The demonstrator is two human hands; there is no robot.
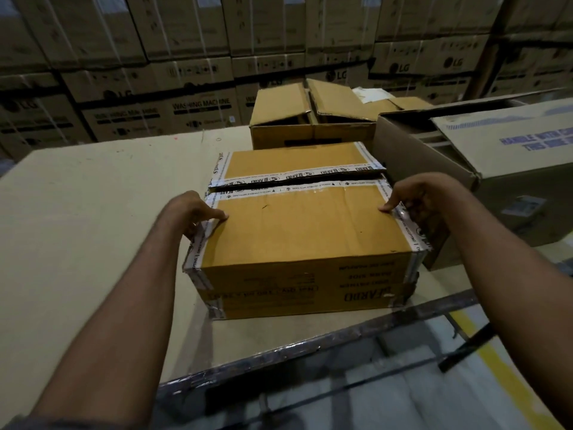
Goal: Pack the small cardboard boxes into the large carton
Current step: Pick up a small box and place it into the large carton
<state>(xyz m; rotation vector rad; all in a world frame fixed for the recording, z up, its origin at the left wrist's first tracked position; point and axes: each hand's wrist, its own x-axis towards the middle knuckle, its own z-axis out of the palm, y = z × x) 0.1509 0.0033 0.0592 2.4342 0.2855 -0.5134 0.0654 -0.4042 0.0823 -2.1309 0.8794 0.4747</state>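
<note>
Pressure from both sides: left hand [193, 212] and right hand [415, 200] clasp the taped Beardo box [304, 225], thumbs on its lid. It sits at the worktop's [93, 212] near edge, beside the open large carton [412, 156]. Slick tape or slit flaps could let it slip when lifted.

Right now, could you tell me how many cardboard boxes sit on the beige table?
3: the tape-edged brown box nearest you, the open-flapped brown box behind it, and the large blue-printed carton to its right. Cardboard farther back may hide more.
</note>
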